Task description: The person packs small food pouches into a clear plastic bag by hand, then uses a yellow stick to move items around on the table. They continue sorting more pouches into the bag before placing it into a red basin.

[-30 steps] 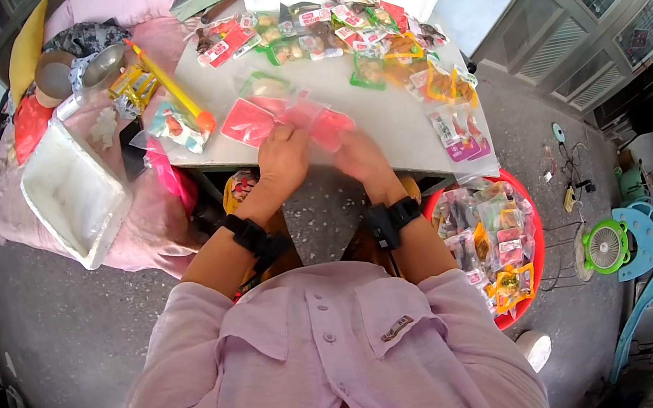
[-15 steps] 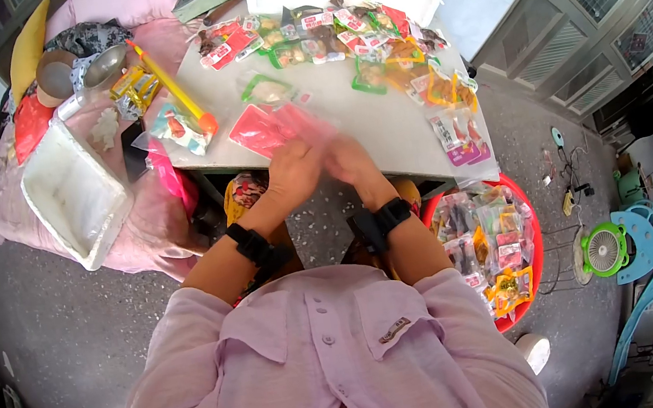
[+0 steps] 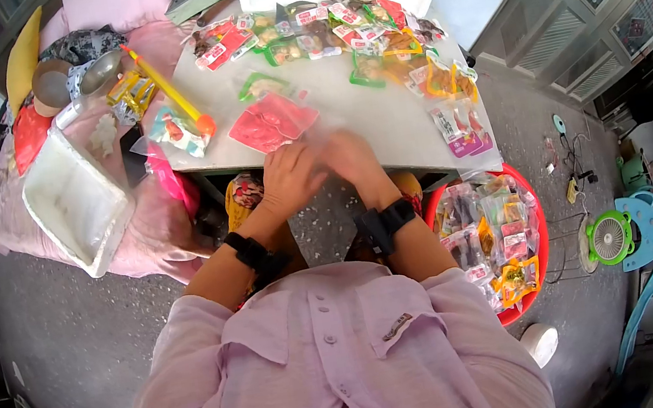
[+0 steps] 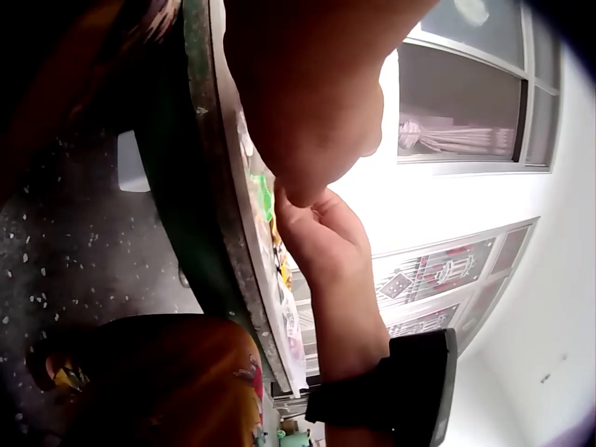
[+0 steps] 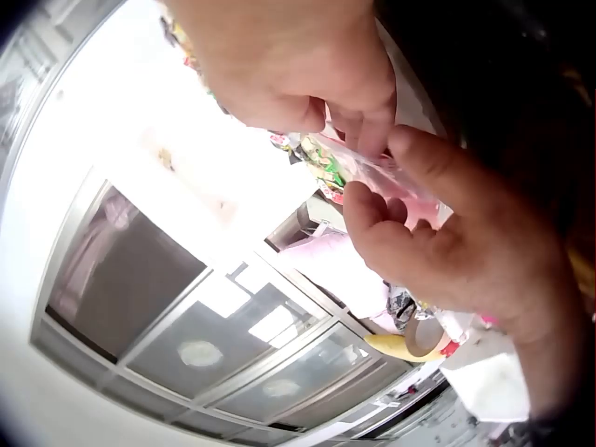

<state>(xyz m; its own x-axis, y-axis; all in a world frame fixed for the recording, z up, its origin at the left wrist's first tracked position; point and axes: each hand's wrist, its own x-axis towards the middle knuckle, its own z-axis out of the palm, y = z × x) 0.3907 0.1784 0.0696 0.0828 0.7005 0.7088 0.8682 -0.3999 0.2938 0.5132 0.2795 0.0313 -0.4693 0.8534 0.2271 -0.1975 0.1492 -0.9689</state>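
Note:
A flat pink packet (image 3: 272,121) in clear plastic lies at the near edge of the white table (image 3: 383,132). My left hand (image 3: 290,177) grips its near side; in the right wrist view that hand (image 5: 466,223) has thumb and fingers around the clear film. The right hand (image 3: 349,158), blurred in the head view, is close beside the left. Its curled fingers (image 5: 377,126) pinch the plastic in the right wrist view. The two hands nearly meet in the left wrist view, where the packet is hidden. Just behind it lies a green-edged clear packet (image 3: 265,85).
Several food packets (image 3: 309,33) line the table's back and right side. A red tub (image 3: 543,231) of packets stands below the right edge. To the left are a white foam box (image 3: 77,199), a yellow stick (image 3: 164,80) and a blue-white packet (image 3: 176,129).
The pink pieces, spread apart a second ago, now overlap farther left. My right hand has moved in from the right toward the left hand.

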